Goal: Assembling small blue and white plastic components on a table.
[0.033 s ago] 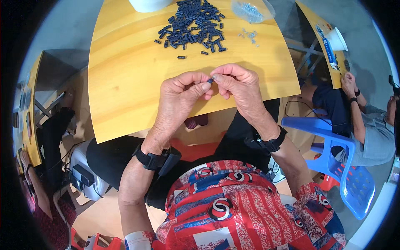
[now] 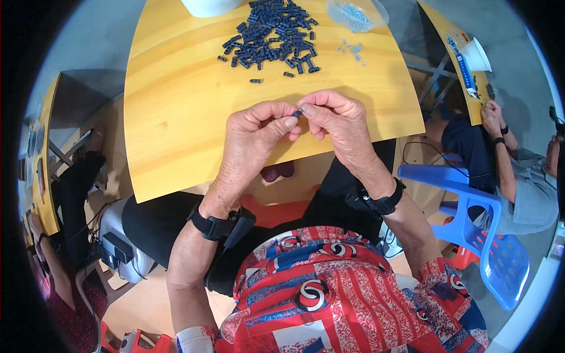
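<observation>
Over yellow surface (image 2: 176, 123), nearer than dark pile (image 2: 271, 38), pinching small dark part (image 2: 296, 114) with fingers of left hand (image 2: 257, 128) and right hand (image 2: 339, 120); right of pile, clear tub (image 2: 379, 14) of silvery pieces (image 2: 355, 16); left, white container (image 2: 210, 6), contents unseen

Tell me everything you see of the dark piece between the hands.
The piece is small and blue-black, perhaps plastic. The left hand pinches it between thumb and fingers, over the table. The right hand's fingertips are at its upper right end. Fingers hide much of it, so its full shape is unclear.
</observation>
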Motion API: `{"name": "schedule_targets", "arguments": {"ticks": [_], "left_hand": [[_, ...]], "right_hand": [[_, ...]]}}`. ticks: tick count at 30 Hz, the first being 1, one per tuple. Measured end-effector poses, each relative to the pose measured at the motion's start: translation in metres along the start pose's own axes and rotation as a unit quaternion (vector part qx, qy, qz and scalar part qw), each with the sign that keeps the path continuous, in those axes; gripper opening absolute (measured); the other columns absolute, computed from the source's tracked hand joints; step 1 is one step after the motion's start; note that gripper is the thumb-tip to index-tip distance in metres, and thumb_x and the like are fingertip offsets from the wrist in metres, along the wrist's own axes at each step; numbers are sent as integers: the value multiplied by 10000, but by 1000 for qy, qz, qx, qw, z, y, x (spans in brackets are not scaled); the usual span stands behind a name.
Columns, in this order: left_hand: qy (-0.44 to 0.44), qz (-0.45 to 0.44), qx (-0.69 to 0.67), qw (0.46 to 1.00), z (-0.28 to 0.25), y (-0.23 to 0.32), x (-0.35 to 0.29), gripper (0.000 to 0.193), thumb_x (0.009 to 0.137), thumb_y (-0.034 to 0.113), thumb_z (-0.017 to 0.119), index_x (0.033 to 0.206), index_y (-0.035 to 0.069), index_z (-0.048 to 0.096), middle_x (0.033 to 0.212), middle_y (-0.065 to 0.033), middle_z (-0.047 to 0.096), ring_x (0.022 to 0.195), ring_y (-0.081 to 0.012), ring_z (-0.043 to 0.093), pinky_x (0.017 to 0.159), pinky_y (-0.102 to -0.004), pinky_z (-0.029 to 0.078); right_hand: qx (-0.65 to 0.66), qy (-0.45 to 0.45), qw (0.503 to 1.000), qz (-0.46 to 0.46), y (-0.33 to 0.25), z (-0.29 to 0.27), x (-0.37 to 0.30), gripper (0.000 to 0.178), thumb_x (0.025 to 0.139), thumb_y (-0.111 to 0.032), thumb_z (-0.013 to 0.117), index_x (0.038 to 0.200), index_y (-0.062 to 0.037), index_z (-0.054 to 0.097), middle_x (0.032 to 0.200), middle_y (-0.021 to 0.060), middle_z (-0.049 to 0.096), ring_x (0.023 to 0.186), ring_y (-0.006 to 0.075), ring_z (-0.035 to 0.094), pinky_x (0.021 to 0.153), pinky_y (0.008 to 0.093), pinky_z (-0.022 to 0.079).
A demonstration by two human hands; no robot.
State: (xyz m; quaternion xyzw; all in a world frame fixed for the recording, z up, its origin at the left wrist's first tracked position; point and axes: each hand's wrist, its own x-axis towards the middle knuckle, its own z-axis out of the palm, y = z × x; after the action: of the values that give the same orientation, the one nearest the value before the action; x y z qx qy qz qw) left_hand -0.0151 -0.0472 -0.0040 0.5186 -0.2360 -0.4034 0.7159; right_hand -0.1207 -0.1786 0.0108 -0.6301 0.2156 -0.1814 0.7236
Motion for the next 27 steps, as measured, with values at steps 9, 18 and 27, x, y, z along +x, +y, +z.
{"name": "schedule_targets", "arguments": {"ticks": [9,18,27], "left_hand": [[13,20,18,1000,4,-3,-1,112,841,-44,596,949,-43,625,804,-71,651,738,-109,611,702,-228,512],[37,6,35,999,5,3,-3,146,857,-32,580,997,-38,623,815,-68,650,733,-107,611,701,-232,516],[74,-79,-88,990,4,17,4,160,862,60,614,1001,-16,635,839,-89,661,725,-136,634,676,-247,533]], "right_hand": [[-16,1,1000,-15,2,-1,-2,84,846,-78,636,897,-17,666,733,-3,621,575,24,508,500,161,416],[44,0,999,-14,6,-3,-2,107,856,-91,629,930,-17,649,716,-18,595,573,20,490,499,164,399],[8,13,1000,-23,6,-2,-5,96,849,-88,637,907,-12,646,698,-23,586,559,27,490,489,167,396]]}}
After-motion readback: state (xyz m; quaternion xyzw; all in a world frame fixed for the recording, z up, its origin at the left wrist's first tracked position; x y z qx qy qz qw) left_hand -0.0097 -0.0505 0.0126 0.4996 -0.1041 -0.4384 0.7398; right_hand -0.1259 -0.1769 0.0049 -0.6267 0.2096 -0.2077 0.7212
